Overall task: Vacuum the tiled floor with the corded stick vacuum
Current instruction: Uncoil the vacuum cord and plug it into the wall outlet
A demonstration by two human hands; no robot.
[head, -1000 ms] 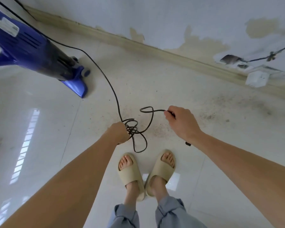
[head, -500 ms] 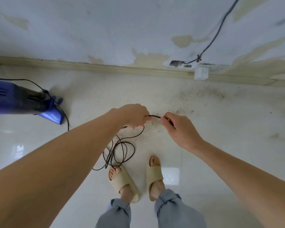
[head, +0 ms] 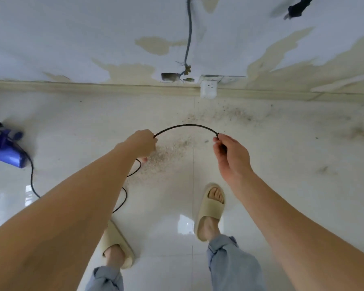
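Glossy pale tile is the floor point(head: 282, 196) under me, and it is the largest thing here, spreading on all sides of my hands up to the peeling wall point(head: 72, 38) beyond them. Far to the left of my left hand point(head: 142, 142) lies the blue stick vacuum point(head: 5, 150), its head resting on the tile; I am not touching it. From it the black cord point(head: 186, 126) runs along the floor, passes below my left forearm in loose loops, and rises into my hands. My left hand is closed around the cord, and my right hand point(head: 231, 156) pinches it between thumb and fingers, so a short arc stands between them. Beyond my right hand, low on the wall, is a white socket point(head: 208, 89). Under and between my hands is a patch of gritty dust point(head: 168, 152). I think the step is freeing the cord to reach the socket. To do it well I should let the cord slide through the left hand, feed it without kinks, and keep the loops away from my slippers point(head: 211, 206). I cannot see the plug.
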